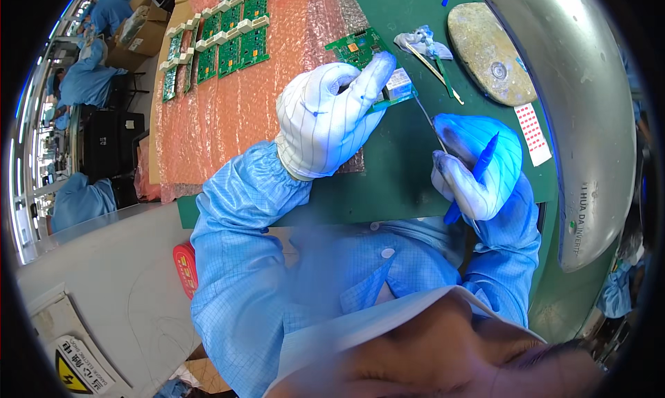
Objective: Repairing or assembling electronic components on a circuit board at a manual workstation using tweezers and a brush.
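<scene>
Now L hand [329, 117] grips green board [361, 48] on green mat [395, 169]; R hand [478, 166] clasps blue tool [478, 173], prob. a brush; factory room.

Gloved left hand [331, 117] pins a green circuit board [361, 48]; right hand [476, 164] grips a blue-handled tool [473, 178].

Single head-worn fisheye view, looking steeply down, close over green work mat [402, 169], edges bending

Two gloved hands work at the green mat [402, 183]: the left hand [329, 117] and the right hand [478, 166]. One circuit board [357, 46] lies by them, one blue-handled tool [478, 173] is held, and one round pad [488, 51] sits at the far edge.
</scene>
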The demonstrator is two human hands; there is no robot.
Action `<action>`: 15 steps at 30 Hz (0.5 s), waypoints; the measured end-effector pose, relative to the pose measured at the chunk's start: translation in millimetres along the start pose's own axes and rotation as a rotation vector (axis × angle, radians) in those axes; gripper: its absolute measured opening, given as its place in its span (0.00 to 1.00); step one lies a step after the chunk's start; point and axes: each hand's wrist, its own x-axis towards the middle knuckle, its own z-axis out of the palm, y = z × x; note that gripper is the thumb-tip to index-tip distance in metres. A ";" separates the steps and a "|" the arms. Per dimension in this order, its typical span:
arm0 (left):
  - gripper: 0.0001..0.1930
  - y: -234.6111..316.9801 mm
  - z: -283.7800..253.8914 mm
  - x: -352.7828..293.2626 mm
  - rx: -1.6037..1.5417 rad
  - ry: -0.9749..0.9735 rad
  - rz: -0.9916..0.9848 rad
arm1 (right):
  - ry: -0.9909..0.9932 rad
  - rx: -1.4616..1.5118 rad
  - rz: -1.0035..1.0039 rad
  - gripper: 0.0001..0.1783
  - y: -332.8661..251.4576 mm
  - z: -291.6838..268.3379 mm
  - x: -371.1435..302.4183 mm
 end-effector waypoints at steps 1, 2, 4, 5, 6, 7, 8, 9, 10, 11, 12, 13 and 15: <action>0.31 -0.6 0.9 -0.5 0.000 0.002 0.000 | 0.035 -0.028 -0.012 0.17 0.3 2.0 -1.1; 0.31 -1.3 2.0 -1.0 0.011 0.013 0.006 | 0.071 -0.056 -0.024 0.17 0.8 3.9 -2.1; 0.31 -2.3 3.9 -1.8 0.032 0.035 0.017 | 0.107 -0.086 -0.038 0.17 3.9 6.6 -2.3; 0.31 -2.1 4.4 -1.9 0.033 0.037 0.018 | 0.129 -0.168 -0.115 0.17 8.2 6.8 -0.4; 0.31 -1.8 4.8 -1.6 0.047 0.034 0.016 | 0.151 -0.250 -0.192 0.17 11.7 6.5 2.6; 0.31 -1.4 5.2 -1.3 0.061 0.032 0.013 | 0.173 -0.332 -0.269 0.18 14.0 5.9 4.7; 0.31 -0.9 5.4 -0.9 0.075 0.030 0.011 | 0.174 -0.335 -0.271 0.18 14.8 5.3 6.1; 0.31 0.5 5.0 -0.7 0.075 0.033 0.013 | 0.162 -0.349 -0.276 0.18 14.5 4.8 7.8; 0.32 3.1 3.3 -0.4 0.074 0.021 -0.017 | 0.149 -0.361 -0.280 0.18 14.2 5.1 9.2; 0.32 5.8 1.3 0.0 0.072 0.010 -0.047 | 0.136 -0.375 -0.285 0.19 13.7 5.0 10.2; 0.33 7.3 -0.3 0.4 0.069 -0.001 -0.077 | 0.094 -0.368 -0.019 0.19 12.2 3.6 11.0; 0.33 7.1 -2.1 0.4 0.069 0.004 -0.075 | 0.052 -0.357 0.247 0.18 10.3 1.4 11.9; 0.32 4.1 -7.1 0.4 0.073 0.063 -0.061 | 0.198 0.362 0.580 0.17 11.7 -4.8 17.0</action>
